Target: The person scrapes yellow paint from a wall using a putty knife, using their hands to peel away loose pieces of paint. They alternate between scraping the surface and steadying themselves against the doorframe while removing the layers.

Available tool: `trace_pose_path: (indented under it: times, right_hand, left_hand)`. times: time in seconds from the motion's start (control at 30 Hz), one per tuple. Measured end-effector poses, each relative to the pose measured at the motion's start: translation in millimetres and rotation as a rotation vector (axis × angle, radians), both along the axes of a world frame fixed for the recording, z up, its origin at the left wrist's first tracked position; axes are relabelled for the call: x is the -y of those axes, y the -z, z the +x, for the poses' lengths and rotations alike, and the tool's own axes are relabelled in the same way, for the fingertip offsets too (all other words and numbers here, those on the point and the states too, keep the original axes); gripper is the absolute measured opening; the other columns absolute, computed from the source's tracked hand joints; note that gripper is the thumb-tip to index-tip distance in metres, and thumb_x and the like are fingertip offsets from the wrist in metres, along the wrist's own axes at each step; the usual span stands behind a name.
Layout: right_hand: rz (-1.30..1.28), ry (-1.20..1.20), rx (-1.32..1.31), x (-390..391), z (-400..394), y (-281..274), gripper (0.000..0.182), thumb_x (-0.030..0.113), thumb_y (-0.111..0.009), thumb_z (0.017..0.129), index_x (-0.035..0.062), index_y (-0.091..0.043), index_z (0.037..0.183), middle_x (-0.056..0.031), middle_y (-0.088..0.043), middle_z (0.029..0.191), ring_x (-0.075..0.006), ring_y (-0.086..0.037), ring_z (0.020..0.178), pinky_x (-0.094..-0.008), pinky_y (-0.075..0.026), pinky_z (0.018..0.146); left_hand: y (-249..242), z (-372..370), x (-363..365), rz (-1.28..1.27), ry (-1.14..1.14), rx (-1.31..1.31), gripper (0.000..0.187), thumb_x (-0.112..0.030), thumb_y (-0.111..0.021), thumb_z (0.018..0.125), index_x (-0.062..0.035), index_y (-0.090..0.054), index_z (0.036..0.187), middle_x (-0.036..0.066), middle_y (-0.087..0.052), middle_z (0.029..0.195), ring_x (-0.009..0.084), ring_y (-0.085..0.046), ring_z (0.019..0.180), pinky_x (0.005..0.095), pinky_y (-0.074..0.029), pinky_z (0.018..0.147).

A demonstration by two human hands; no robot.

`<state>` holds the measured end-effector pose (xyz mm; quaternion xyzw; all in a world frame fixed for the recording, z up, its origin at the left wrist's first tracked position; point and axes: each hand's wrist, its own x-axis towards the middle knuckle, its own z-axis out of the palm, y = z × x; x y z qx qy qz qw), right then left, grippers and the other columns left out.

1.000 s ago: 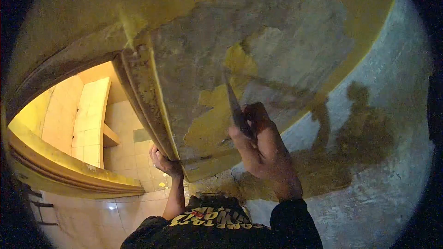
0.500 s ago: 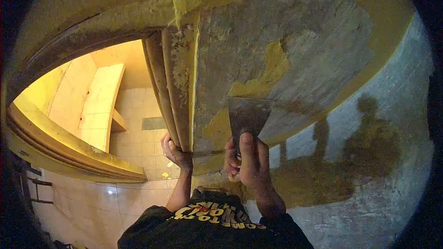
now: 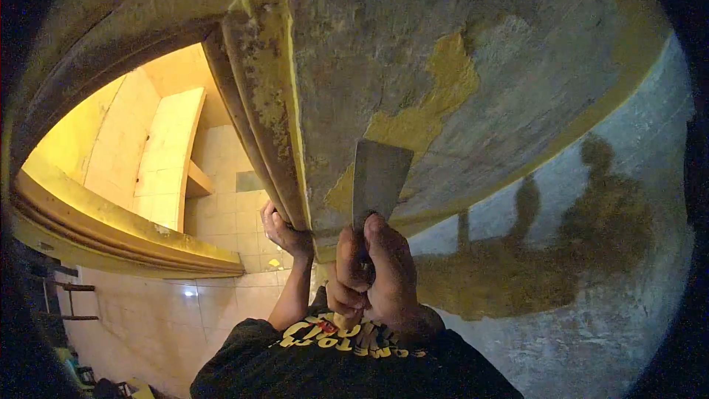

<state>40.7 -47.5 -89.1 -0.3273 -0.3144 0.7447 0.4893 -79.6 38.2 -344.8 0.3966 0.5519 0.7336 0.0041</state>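
- Since half a second ago, the scraper (image 3: 378,177) has slid lower and a little left on the wall, and the right hand (image 3: 373,270) has dropped toward the chest; the left hand (image 3: 284,235) remains on the door frame (image 3: 258,103).
- Right hand is clamped around the scraper's handle, thumb up along it, with the blade just above the knuckles, laid nearly flat on the wall.
- Left hand is curled shut on the lower edge of the door frame, just left of the right hand.
- Done, as it looks: a broad patch of wall above and to the right of the blade is bare grey plaster (image 3: 480,89), rough and streaked.
- Left, as it looks: a ragged island of yellow paint (image 3: 436,96) above the blade's tip, a smaller yellow scrap beside the blade's left edge, and a yellow band along the patch's lower right border.
- Blade is thin, flat dull metal, widening to a straight edge.
- Door frame is ribbed moulding with flaking, mottled yellow paint.
- Beyond the left hand, through the doorway, are glossy pale tiles (image 3: 221,199).
- Far right of the hand, the grey wall carries dark shadows (image 3: 591,236).
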Motion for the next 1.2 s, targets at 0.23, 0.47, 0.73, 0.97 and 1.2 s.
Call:
trace_pose_path:
  times: [0.23,0.47,0.73,0.97,1.2]
  right_hand:
    - [-0.134,-0.014,-0.179,1,-5,0,0.053,0.052,-0.031,0.093,0.0083,-0.038,0.063,0.0005,-0.024,0.043,-0.0134,-0.028,0.03,-0.0304,-0.028,0.03]
    - [-0.16,0.028,-0.104,0,2,-9,0.054,0.052,-0.033,0.092,0.0086,-0.037,0.06,0.0013,-0.02,0.042,-0.0128,-0.027,0.03,-0.0302,-0.025,0.029]
    - [-0.108,-0.045,-0.147,0,5,-3,0.055,0.054,-0.031,0.092,0.0091,-0.037,0.06,0.001,-0.022,0.043,-0.0125,-0.024,0.03,-0.0298,-0.024,0.029]
    - [-0.088,-0.028,-0.177,0,-2,4,0.055,0.052,-0.033,0.092,0.0092,-0.035,0.058,0.0013,-0.023,0.042,-0.0124,-0.025,0.029,-0.0289,-0.024,0.029]
    - [0.042,-0.024,-0.328,-8,0,14,0.048,0.049,-0.039,0.092,0.0037,-0.049,0.079,0.0013,-0.03,0.042,-0.0112,-0.028,0.028,-0.0283,-0.025,0.028]
  left_hand:
    - [-33,8,4,-0.034,0.019,0.077,0.03,-0.019,-0.04,0.088,0.005,-0.056,0.091,0.017,-0.057,0.094,0.0299,-0.053,0.088,0.038,-0.041,0.08]
    - [-33,10,8,-0.077,-0.045,-0.212,0.013,-0.012,-0.054,0.08,0.0008,-0.053,0.082,0.014,-0.056,0.093,0.0287,-0.054,0.085,0.0373,-0.042,0.075]
    - [-37,10,4,-0.147,-0.081,-0.195,0.017,-0.014,-0.048,0.083,0.0018,-0.053,0.086,0.014,-0.055,0.092,0.0284,-0.053,0.084,0.0373,-0.041,0.076]
    - [21,0,1,-0.126,-0.173,-0.27,0.019,-0.017,-0.045,0.086,0.0005,-0.053,0.087,0.015,-0.056,0.09,0.0297,-0.054,0.083,0.0379,-0.043,0.072]
    - [72,-11,-5,-0.202,0.014,0.014,0.041,-0.031,-0.033,0.09,0.0049,-0.052,0.095,0.014,-0.053,0.088,0.0229,-0.051,0.082,0.0369,-0.041,0.076]
